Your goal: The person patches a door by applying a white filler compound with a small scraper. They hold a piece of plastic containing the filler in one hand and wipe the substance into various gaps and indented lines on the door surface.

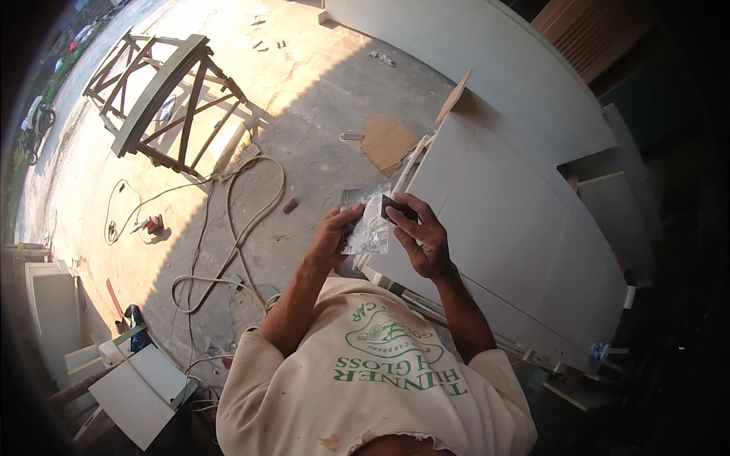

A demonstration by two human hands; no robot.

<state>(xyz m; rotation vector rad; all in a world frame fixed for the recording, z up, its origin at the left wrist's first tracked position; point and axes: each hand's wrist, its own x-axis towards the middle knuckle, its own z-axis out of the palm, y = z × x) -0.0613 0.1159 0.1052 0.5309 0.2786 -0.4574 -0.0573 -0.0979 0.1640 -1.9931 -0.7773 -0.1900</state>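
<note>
My left hand [332,235] grips a thin, shiny rectangular sheet [368,243] by its left edge, thumb on top. White paste [375,216] is smeared across the middle of that sheet. Pinched between the thumb and fingers of my right hand [423,235] is a small dark, flat scraper [393,208]. Its edge is at the right side of the paste; whether it touches the sheet I cannot tell. Both hands are raised in front of my body, at the left edge of a large pale panel [517,220].
A wooden trestle [163,99] stands on the concrete floor at far left. A looped cable [232,228] and a red power tool [152,224] lie nearer. Torn cardboard [386,143] lies beyond my hands. White boards [141,395] lean at lower left. A motorcycle [36,129] is outside.
</note>
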